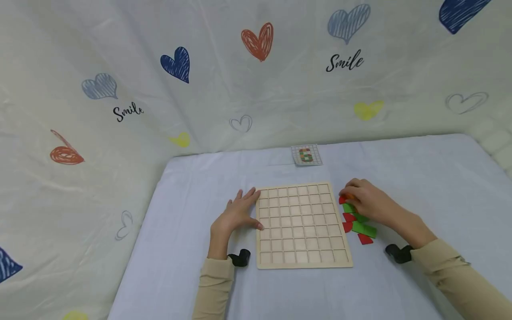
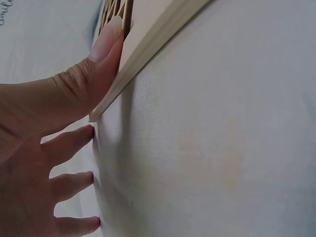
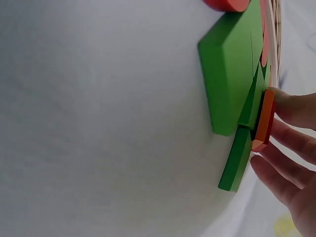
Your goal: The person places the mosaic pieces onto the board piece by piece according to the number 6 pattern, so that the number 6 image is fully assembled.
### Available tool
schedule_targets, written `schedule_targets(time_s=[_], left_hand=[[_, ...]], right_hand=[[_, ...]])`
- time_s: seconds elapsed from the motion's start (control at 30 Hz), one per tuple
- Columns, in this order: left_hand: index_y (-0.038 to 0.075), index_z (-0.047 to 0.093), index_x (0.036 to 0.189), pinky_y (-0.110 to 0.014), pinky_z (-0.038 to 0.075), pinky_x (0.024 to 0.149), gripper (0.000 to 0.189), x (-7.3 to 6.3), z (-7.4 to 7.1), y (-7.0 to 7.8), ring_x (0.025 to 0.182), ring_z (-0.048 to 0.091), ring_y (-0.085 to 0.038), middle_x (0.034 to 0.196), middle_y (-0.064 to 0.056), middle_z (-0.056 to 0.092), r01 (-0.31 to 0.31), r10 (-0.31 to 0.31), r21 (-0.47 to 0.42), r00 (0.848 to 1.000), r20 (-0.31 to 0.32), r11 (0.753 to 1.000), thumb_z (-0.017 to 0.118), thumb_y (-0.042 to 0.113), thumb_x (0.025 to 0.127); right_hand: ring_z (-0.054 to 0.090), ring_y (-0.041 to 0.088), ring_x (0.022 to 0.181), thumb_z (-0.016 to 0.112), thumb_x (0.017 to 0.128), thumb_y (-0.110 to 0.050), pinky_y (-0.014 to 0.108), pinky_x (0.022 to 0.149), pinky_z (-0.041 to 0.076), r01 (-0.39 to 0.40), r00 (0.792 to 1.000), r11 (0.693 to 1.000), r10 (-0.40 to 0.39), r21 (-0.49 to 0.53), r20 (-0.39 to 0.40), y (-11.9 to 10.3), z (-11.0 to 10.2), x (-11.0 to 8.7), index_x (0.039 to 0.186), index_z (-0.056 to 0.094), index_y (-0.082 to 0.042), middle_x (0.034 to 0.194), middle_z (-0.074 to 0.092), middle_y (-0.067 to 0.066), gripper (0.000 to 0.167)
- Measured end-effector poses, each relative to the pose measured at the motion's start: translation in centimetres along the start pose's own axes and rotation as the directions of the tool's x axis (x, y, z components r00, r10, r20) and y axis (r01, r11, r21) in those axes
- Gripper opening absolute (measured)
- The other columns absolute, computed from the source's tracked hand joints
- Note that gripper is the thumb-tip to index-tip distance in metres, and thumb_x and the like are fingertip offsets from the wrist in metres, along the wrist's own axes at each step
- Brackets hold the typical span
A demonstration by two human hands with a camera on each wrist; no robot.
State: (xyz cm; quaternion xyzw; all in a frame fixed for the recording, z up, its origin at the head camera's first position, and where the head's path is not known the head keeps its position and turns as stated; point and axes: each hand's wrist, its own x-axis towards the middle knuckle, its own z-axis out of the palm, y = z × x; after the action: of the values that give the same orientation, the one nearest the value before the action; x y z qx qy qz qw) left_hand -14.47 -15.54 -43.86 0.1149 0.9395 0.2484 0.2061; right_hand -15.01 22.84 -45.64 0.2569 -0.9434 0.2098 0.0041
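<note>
A square wooden grid board (image 1: 299, 221) lies on the white cloth, its cells bare. My left hand (image 1: 236, 215) is at the board's left side with fingers spread. In the left wrist view its thumb (image 2: 106, 47) rests on the board's rim. Right of the board, my right hand (image 1: 372, 202) pinches an orange block (image 3: 265, 116) between thumb and fingers, low over the pile. Around it lie red blocks (image 1: 365, 239) and green blocks (image 1: 364, 229), some partly hidden by the hand. A green block (image 3: 236, 158) sits close beside the fingertips in the right wrist view.
A small card (image 1: 306, 155) with a grid and a red-and-green pattern lies beyond the board, near the table's back edge. Behind the table hangs a pale cloth (image 1: 288, 89) printed with hearts. Black wrist devices (image 1: 240, 258) are on both wrists.
</note>
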Motion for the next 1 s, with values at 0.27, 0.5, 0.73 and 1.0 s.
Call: schedule_targets(time_s=[0.27, 0.5, 0.73, 1.0], left_hand=[[0.013, 0.025, 0.165, -0.066, 0.008, 0.126, 0.114, 0.3, 0.2, -0.2, 0.16, 0.004, -0.036, 0.172, -0.001, 0.019, 0.014, -0.015, 0.018, 1.0, 0.006, 1.0, 0.093, 0.031, 0.075], [0.014, 0.025, 0.165, -0.067, 0.005, 0.125, 0.114, 0.3, 0.1, -0.2, 0.161, 0.002, -0.035, 0.173, 0.001, 0.018, 0.006, -0.006, 0.029, 1.0, 0.016, 1.0, 0.093, 0.032, 0.075], [0.015, 0.025, 0.165, -0.065, 0.004, 0.126, 0.113, 0.9, 0.4, -0.5, 0.161, 0.002, -0.032, 0.173, 0.002, 0.018, -0.011, 0.011, 0.04, 1.0, 0.021, 0.999, 0.092, 0.033, 0.076], [0.016, 0.026, 0.165, -0.065, 0.003, 0.126, 0.111, 0.8, 0.4, -0.4, 0.161, 0.003, -0.032, 0.173, 0.002, 0.019, -0.016, 0.015, 0.033, 0.999, 0.028, 0.999, 0.092, 0.032, 0.077]], right_hand=[[0.058, 0.03, 0.093, 0.081, 0.083, 0.0, 0.047, 0.08, 0.06, -0.058, 0.998, 0.998, 0.057, 0.026, 0.027, 0.1, 0.1, 0.5, 0.103, 0.069, 0.003, 0.103, 0.067, 0.016, 0.024], [0.057, 0.024, 0.088, 0.077, 0.086, 0.003, 0.038, 0.074, 0.056, -0.085, 0.995, 0.992, 0.081, 0.098, 0.051, 0.0, 0.1, 0.7, 0.103, 0.07, 0.001, 0.096, 0.069, 0.009, 0.019], [0.057, 0.019, 0.084, 0.08, 0.084, 0.003, 0.03, 0.07, 0.054, -0.015, 1.0, 0.996, 0.016, 0.092, -0.014, -0.5, -0.2, 0.6, 0.103, 0.077, -0.002, 0.094, 0.074, 0.005, 0.02], [0.057, 0.013, 0.076, 0.079, 0.081, 0.007, 0.022, 0.065, 0.054, 0.056, 0.993, 0.988, -0.04, 0.143, -0.109, -1.3, -0.4, 0.7, 0.106, 0.078, 0.0, 0.089, 0.068, 0.002, 0.025]])
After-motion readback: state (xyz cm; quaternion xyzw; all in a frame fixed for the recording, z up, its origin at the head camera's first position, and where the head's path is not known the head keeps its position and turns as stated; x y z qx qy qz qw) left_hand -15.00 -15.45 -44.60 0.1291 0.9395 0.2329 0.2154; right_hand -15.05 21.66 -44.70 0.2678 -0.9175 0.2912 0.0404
